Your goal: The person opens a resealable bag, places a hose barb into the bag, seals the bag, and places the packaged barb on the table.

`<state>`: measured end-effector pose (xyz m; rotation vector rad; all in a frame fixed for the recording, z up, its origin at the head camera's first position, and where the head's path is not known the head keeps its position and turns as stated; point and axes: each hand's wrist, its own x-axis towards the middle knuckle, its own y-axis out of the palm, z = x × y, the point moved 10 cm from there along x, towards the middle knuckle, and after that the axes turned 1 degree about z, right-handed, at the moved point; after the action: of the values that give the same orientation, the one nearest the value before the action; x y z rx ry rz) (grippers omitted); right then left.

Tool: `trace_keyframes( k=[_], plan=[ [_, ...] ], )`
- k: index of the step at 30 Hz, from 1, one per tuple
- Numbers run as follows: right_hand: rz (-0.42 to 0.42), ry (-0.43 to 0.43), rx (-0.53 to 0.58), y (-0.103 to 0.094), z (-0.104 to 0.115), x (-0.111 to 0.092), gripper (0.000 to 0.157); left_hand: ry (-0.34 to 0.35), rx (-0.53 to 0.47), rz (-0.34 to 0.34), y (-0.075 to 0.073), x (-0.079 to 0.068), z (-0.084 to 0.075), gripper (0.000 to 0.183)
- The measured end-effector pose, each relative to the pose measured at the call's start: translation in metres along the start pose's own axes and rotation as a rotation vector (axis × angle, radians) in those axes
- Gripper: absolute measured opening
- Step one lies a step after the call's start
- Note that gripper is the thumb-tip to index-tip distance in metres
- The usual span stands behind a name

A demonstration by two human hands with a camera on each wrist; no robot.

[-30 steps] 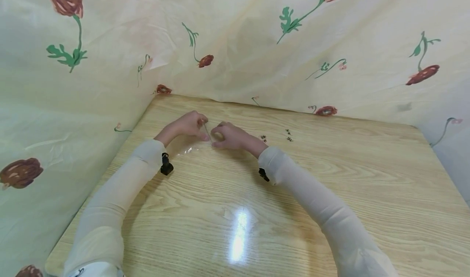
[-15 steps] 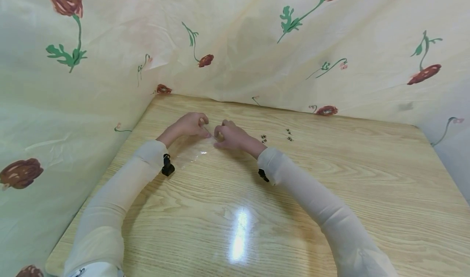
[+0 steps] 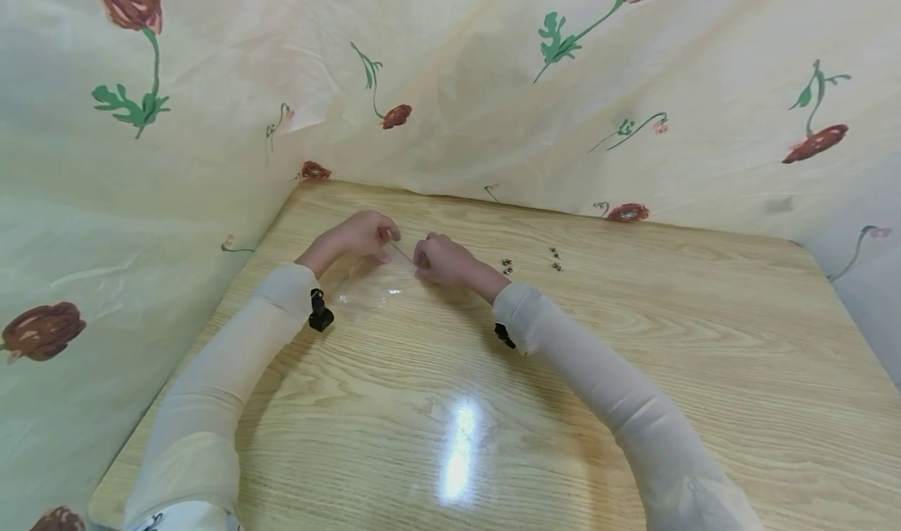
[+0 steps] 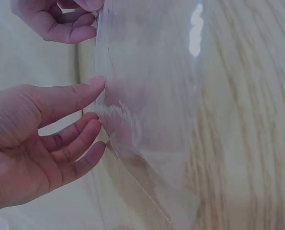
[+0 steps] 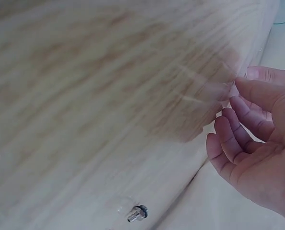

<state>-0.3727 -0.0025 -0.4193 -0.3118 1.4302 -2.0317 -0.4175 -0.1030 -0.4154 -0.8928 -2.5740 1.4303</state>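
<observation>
A clear plastic bag point(image 3: 373, 290) hangs between both hands, just above the tabletop. My left hand point(image 3: 357, 235) pinches one end of its straight top edge between thumb and fingertips. At the other end of that edge, my right hand point(image 3: 445, 260) pinches with thumb and curled fingers. In the left wrist view the see-through bag point(image 4: 152, 76) spreads away from the fingertips, with a crease and glare on its film. In the right wrist view its film is faint beside the right hand point(image 5: 262, 139). Whether the bag's mouth is parted, I cannot tell.
Several small metal fittings lie in two loose groups on the wood-grain table point(image 3: 633, 343), right of the hands: nearer fittings point(image 3: 507, 267) and farther fittings point(image 3: 556, 266). One metal fitting point(image 5: 137, 213) shows in the right wrist view. Flower-patterned cloth point(image 3: 479, 124) borders the table behind and left.
The hands came closer, then drew slightly apart, the right hand shifting a little right. The bag's top edge, steep a second ago, now slants more gently between them. The fittings have not moved.
</observation>
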Motion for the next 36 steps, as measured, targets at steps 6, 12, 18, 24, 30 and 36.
trace_keyframes(
  k=[6, 12, 18, 24, 30, 36],
  plan=[
    [0.013, -0.012, 0.015, 0.001, 0.001, 0.002, 0.022, 0.001, -0.009, 0.020, 0.002, 0.003, -0.001, 0.041],
    [0.024, -0.023, 0.065, 0.003, 0.001, 0.002, 0.019, 0.042, 0.014, 0.044, 0.002, 0.004, -0.004, 0.029],
    [0.023, -0.020, 0.138, 0.003, -0.001, 0.000, 0.016, 0.058, -0.007, 0.059, 0.001, 0.003, -0.007, 0.021],
    [0.005, -0.047, 0.194, 0.001, 0.001, -0.001, 0.014, 0.062, -0.054, 0.054, -0.001, -0.001, -0.010, 0.021],
    [-0.029, -0.080, 0.266, -0.003, 0.003, -0.002, 0.012, 0.021, -0.069, 0.056, 0.000, -0.002, -0.006, 0.030],
    [-0.064, -0.080, 0.295, -0.005, 0.001, -0.003, 0.012, 0.007, -0.088, 0.050, 0.001, -0.003, -0.002, 0.030]
  ],
)
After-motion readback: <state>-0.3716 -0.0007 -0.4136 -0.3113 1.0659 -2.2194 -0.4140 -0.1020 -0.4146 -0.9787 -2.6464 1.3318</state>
